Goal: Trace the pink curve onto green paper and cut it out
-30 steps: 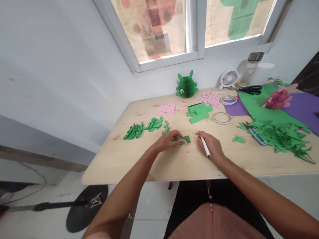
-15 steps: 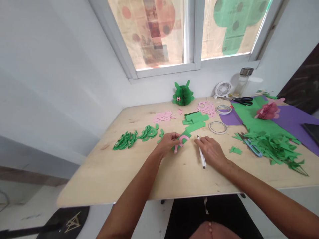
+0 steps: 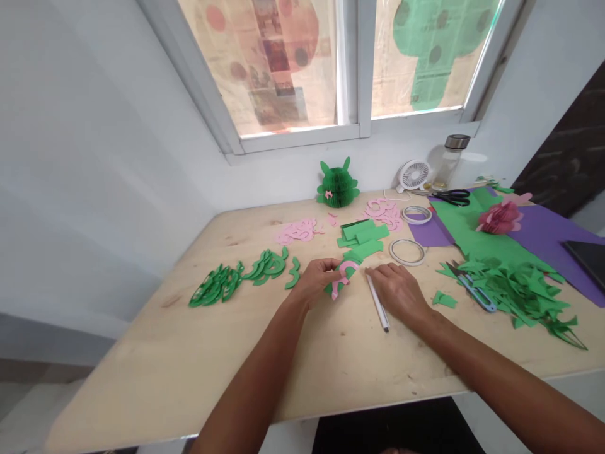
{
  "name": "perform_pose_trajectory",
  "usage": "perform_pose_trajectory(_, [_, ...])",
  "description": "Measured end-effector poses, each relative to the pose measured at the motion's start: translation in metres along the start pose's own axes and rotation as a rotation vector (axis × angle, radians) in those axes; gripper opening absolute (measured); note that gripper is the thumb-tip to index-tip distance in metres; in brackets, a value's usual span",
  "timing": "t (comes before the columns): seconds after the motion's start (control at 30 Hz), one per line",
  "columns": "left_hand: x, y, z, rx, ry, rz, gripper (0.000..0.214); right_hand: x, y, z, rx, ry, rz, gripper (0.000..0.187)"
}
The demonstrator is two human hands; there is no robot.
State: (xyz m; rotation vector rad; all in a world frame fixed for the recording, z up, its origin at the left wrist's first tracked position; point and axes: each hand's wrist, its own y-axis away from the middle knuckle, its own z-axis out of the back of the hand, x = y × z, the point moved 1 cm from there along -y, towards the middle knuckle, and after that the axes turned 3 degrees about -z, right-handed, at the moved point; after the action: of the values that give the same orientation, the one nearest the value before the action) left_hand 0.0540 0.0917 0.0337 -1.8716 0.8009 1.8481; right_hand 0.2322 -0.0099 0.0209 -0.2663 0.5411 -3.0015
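My left hand (image 3: 322, 280) pinches a green paper strip (image 3: 353, 271) with a pink curved paper cutout (image 3: 341, 279) lying over it, thumb on top. Close by on the right, my right hand (image 3: 396, 291) has its fingers curled around the upper end of a white pen (image 3: 378, 308). The pen's dark back end points toward me; its other end is hidden by the fingers. Left of my left hand lie a single green wavy cutout (image 3: 293, 273) and a pile of green curved cutouts (image 3: 269, 266). Just beyond both hands is a stack of green paper strips (image 3: 362, 233).
Pink cutouts (image 3: 299, 232) lie farther back, near a green honeycomb paper figure (image 3: 338, 186). To the right are a tape roll (image 3: 407, 251), blue-handled scissors (image 3: 477, 293), green scraps (image 3: 515, 290) and purple paper (image 3: 551, 233). A fan (image 3: 413, 174) and glass bottle (image 3: 449, 164) stand by the wall.
The view has shifted slightly, showing more of the table's near left. The pen's front end has slipped under my right fingers. My left hand still pinches the green strip and pink cutout.
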Motion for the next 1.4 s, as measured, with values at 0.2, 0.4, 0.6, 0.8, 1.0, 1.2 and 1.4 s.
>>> perform_pose_trajectory(0.2, [-0.001, 0.006, -0.012, 0.031, 0.016, 0.012, 0.034, -0.009, -0.006, -0.004, -0.095, -0.817, -0.311, 0.032])
perform_pose_trajectory(0.4, [0.001, 0.010, -0.022, 0.066, 0.041, 0.032, 0.035, -0.006, -0.009, -0.010, 0.027, -1.061, -0.430, 0.026])
perform_pose_trajectory(0.6, [-0.001, 0.013, -0.023, 0.094, 0.035, 0.027, 0.036, -0.002, -0.008, -0.008, 0.080, -1.172, -0.474, 0.024])
perform_pose_trajectory(0.8, [-0.001, 0.014, -0.028, 0.040, -0.028, 0.019, 0.035, 0.000, -0.008, -0.010, 0.174, -1.168, -0.439, 0.026])
perform_pose_trajectory(1.0, [0.002, 0.014, -0.026, -0.009, -0.054, 0.019, 0.034, -0.005, -0.011, 0.000, 0.110, -1.064, -0.405, 0.016])
perform_pose_trajectory(1.2, [0.002, 0.013, -0.023, 0.010, -0.059, 0.051, 0.037, -0.021, 0.002, 0.048, 0.052, -0.569, -0.365, 0.013])
perform_pose_trajectory(1.4, [0.003, 0.012, -0.022, -0.004, -0.031, 0.057, 0.035, -0.066, 0.063, 0.078, -0.025, 0.046, -0.512, 0.017])
